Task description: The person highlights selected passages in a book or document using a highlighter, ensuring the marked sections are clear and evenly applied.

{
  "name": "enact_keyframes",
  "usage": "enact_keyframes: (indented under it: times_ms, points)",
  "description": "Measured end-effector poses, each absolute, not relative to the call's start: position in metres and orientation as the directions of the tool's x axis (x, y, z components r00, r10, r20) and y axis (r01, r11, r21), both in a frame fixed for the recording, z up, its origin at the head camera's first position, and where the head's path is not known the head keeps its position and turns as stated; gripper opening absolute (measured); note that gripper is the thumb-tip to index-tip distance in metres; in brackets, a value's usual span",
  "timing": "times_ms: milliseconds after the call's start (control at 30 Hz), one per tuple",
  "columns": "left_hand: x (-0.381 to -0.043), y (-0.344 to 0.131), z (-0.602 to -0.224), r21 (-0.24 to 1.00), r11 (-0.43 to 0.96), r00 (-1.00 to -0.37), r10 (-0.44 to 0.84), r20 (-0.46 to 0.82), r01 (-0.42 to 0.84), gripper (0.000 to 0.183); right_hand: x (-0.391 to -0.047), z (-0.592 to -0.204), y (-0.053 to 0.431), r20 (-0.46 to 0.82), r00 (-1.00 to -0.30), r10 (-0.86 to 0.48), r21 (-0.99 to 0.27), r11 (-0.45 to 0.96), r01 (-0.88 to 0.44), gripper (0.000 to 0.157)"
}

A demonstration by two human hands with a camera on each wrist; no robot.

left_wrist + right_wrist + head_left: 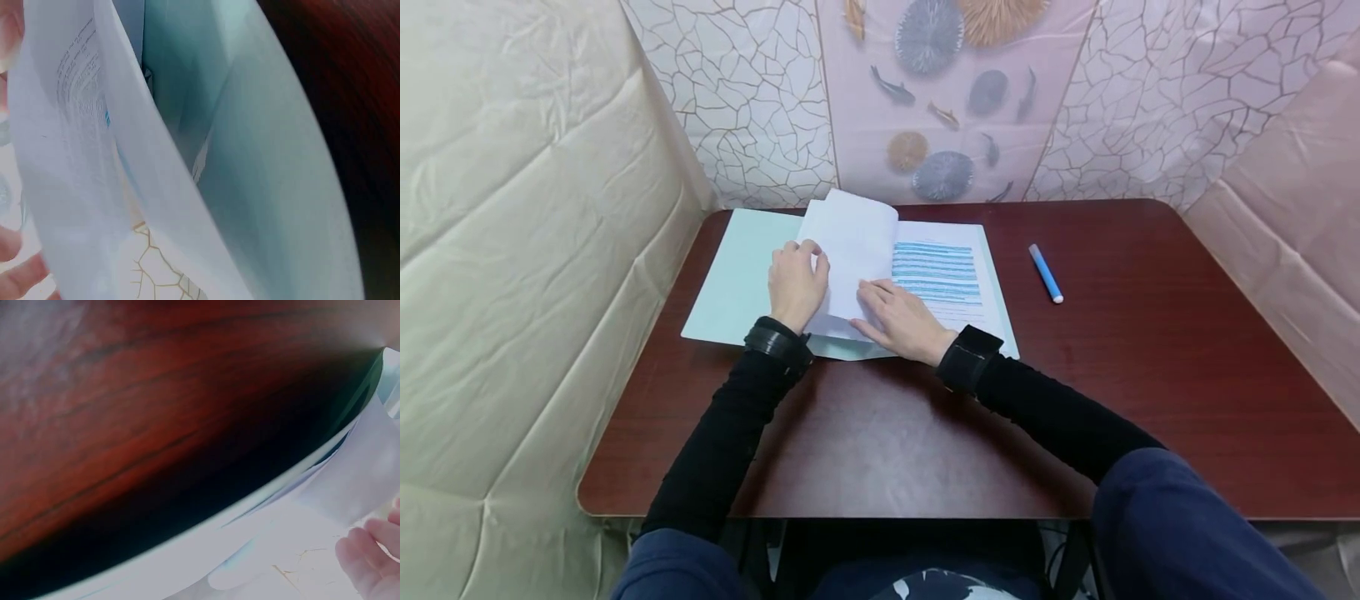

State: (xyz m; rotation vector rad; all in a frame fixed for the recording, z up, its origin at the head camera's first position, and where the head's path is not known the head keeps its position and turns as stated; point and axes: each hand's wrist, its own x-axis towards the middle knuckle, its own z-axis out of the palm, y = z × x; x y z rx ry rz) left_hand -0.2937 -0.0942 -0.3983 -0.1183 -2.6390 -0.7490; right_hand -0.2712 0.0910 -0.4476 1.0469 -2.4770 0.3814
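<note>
An open light-green folder (741, 258) lies on the table with white printed sheets in it. Rows of blue marking cover much of the text on the right-hand sheet (936, 271). Over its left part stands a turned page (853, 237), its blank side showing. My left hand (797, 285) pinches the left edge of that page with bent fingers; the left wrist view shows the page (56, 144) curving beside the fingertips. My right hand (904, 321) rests with extended fingers on the page's lower right, near the fold.
A blue marker (1046, 273) with a white end lies right of the folder on the dark red-brown table (1150, 375). Pale quilted cloth (535, 292) hangs at the left side, and a patterned sheet (955, 100) hangs behind the table.
</note>
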Motion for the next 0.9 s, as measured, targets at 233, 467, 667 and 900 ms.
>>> enact_keyframes:
  times_ms: [233,467,667,900]
  points:
    - [-0.295,-0.101,-0.396,0.593,0.778,-0.876,-0.121,0.467,0.209,0.052,-0.267,-0.447,0.094,0.604,-0.584,-0.542,-0.040,0.711,-0.702,0.041]
    - [-0.296,-0.103,-0.399,0.612,0.766,-0.873,-0.146,0.466,0.199,0.058,-0.264,-0.447,0.102,0.692,-0.570,-0.442,-0.060,0.753,-0.656,0.058]
    - [-0.297,-0.106,-0.404,0.617,0.767,-0.890,-0.142,0.433,0.178,0.056,-0.265,-0.444,0.118,0.673,-0.672,-0.310,-0.216,0.786,-0.579,0.078]
    - [-0.298,-0.110,-0.406,0.598,0.796,-0.938,-0.127,0.323,0.098,0.049,-0.275,-0.429,0.156,0.514,-0.856,-0.055,-0.554,0.740,-0.381,0.074]
